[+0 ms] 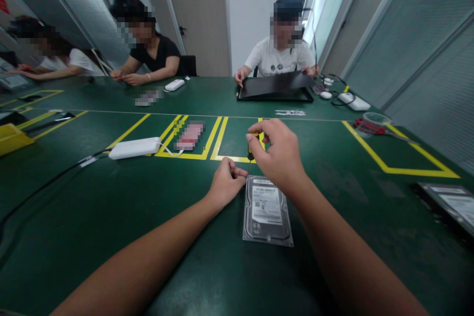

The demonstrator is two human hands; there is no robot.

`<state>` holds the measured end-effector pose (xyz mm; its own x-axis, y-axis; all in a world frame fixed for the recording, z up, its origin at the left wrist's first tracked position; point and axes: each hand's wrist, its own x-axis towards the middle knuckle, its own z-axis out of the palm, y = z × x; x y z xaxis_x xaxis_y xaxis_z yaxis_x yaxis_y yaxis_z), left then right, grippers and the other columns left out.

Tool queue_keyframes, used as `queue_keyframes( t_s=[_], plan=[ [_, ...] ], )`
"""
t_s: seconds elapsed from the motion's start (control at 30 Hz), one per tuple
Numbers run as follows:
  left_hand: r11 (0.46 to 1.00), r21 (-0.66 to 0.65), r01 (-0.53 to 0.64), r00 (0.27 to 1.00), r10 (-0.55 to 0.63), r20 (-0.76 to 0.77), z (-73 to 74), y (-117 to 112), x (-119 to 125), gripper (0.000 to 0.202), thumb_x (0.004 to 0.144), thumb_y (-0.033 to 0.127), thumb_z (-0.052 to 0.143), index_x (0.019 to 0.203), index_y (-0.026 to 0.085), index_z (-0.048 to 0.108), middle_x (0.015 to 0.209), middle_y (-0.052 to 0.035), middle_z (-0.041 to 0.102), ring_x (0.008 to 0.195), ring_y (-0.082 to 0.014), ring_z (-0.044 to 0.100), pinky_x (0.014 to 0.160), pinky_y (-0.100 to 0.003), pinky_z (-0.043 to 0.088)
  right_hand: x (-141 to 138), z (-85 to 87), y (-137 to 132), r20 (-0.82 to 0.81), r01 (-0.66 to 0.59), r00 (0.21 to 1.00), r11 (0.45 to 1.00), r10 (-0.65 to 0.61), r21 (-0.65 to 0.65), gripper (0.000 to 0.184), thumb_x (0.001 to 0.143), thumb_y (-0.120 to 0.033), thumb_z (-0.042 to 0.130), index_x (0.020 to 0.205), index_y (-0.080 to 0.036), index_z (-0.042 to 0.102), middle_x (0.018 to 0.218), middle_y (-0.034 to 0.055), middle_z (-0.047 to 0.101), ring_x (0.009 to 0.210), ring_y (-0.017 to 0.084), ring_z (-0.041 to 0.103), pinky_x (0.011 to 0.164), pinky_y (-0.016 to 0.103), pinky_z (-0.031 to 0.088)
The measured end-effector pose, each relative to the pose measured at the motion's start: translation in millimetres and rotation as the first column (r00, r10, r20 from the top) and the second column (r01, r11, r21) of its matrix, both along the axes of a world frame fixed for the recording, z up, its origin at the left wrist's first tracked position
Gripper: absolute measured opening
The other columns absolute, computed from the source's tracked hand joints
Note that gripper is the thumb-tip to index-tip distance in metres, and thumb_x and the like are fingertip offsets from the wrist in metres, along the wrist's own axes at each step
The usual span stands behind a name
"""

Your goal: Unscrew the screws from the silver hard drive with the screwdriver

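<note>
A silver hard drive with a white label lies flat on the green table in front of me. My right hand grips a small screwdriver with a yellow and black handle, its shaft pointing down at the drive's far left corner. At that same corner is my left hand, thumb and fingers drawn together close to the screwdriver's tip. Whatever those fingertips pinch is too small to make out.
A second hard drive lies at the right. Further off are a white power bank with cables, a clear round container, red-handled pliers and a yellow bin. Across the table a person holds a black panel; two others sit left.
</note>
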<state>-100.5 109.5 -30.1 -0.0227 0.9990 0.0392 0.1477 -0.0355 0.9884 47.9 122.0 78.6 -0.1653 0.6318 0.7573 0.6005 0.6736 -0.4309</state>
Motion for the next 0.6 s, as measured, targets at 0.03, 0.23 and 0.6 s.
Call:
queue_keyframes(
  t_s=[0.03, 0.23, 0.6],
  plan=[
    [1.0, 0.0, -0.001, 1.0, 0.001, 0.001, -0.1, 0.1, 0.0, 0.038, 0.064, 0.003, 0.059, 0.085, 0.023, 0.035, 0.078, 0.0019, 0.069, 0.071, -0.0148, 0.065, 0.065, -0.026, 0.045, -0.2, -0.2, 0.0, -0.007, -0.004, 1.0, 1.0, 0.004, 0.001, 0.01, 0.086, -0.019, 0.055, 0.09, -0.016, 0.064, 0.091, 0.0034, 0.063, 0.079, 0.014, 0.053, 0.076, 0.028, 0.041],
    [1.0, -0.006, -0.006, 1.0, 0.006, 0.002, -0.7, 0.5, 0.0, 0.038, 0.063, 0.002, 0.059, 0.085, 0.023, 0.036, 0.078, 0.0017, 0.07, 0.071, -0.0146, 0.065, 0.065, -0.025, 0.045, -1.4, 0.1, 1.7, 0.007, 0.001, 1.0, 1.0, -0.001, 0.004, 0.01, 0.085, -0.017, 0.055, 0.089, -0.016, 0.065, 0.088, 0.0025, 0.063, 0.076, 0.013, 0.053, 0.073, 0.028, 0.041],
    [1.0, -0.006, -0.011, 1.0, 0.011, 0.009, -1.5, 1.1, -1.1, 0.038, 0.065, 0.004, 0.061, 0.085, 0.023, 0.034, 0.078, 0.0017, 0.071, 0.071, -0.0149, 0.067, 0.066, -0.025, 0.045, -0.8, 0.4, 0.5, 0.01, -0.014, 1.0, 1.0, 0.014, 0.002, 0.011, 0.085, -0.02, 0.058, 0.091, -0.015, 0.066, 0.089, 0.0035, 0.064, 0.076, 0.014, 0.053, 0.073, 0.028, 0.041]
  ],
)
